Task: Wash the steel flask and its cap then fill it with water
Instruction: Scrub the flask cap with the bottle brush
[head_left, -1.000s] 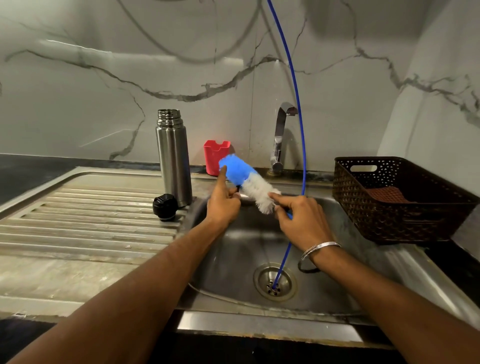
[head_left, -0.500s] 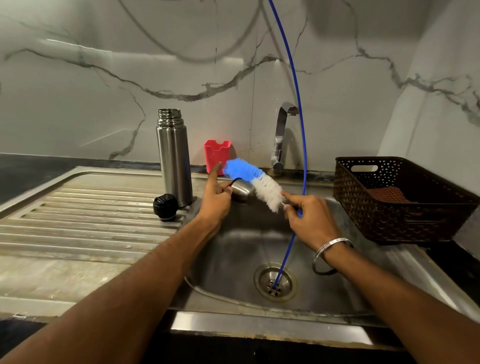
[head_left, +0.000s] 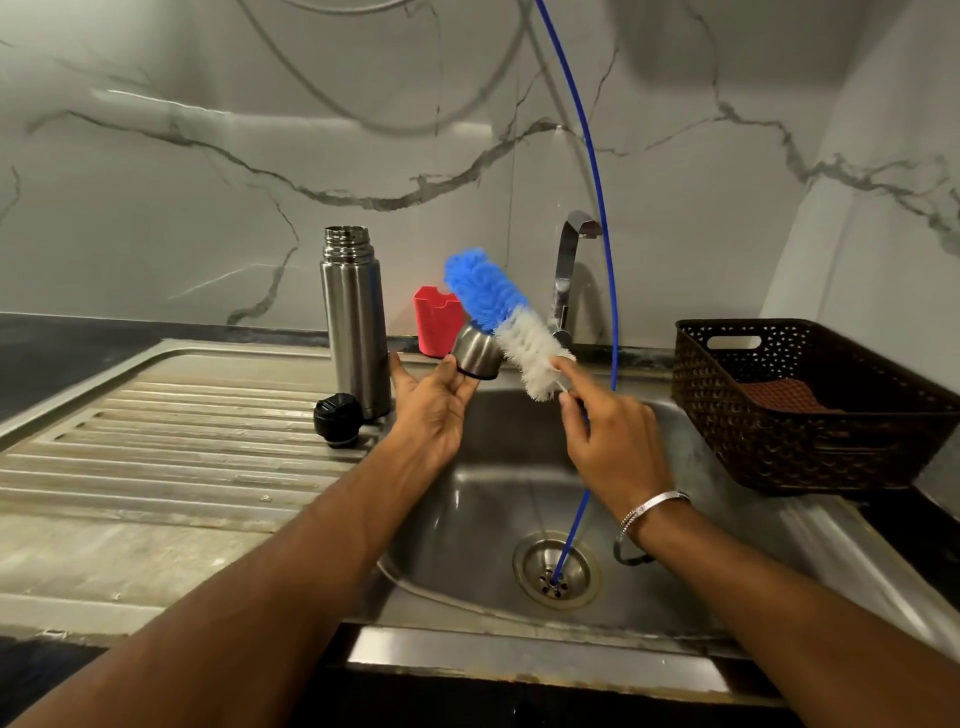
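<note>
- Marble-veined wall panels (head_left: 208, 182) back the whole head view, my only one, with a steel sink (head_left: 493, 519) set in the counter below them and a ribbed draining board (head_left: 156, 441) running off to its left.
- On that board I see the steel flask (head_left: 355, 322) standing upright with its mouth uncovered, and a black stopper (head_left: 337, 420) sitting just beside its foot, toward me.
- My left hand (head_left: 434, 405) is raised over the sink's back left corner, fingertips gripping the steel cap (head_left: 475, 353) by its rim, dome end tilted away from me.
- My right hand (head_left: 608, 436) pinches the wire stem of a bottle brush (head_left: 506, 322), forefinger stretched along the white bristles; the blue end rises above and behind the cap, touching it.
- That brush partly screens a red holder (head_left: 435, 319) on the ledge and the lower stem of the tap (head_left: 569, 275), so I cannot tell how the holder's right side sits.
- A thin blue tube (head_left: 602, 208) drops from overhead, passes behind my right hand and ends in the drain (head_left: 556, 571).
- A metal bangle (head_left: 652, 506) circles my right wrist.
- To the right of the bowl, a dark woven basket (head_left: 779, 415) rests on the counter with a brownish cloth (head_left: 789, 395) lying inside it.
</note>
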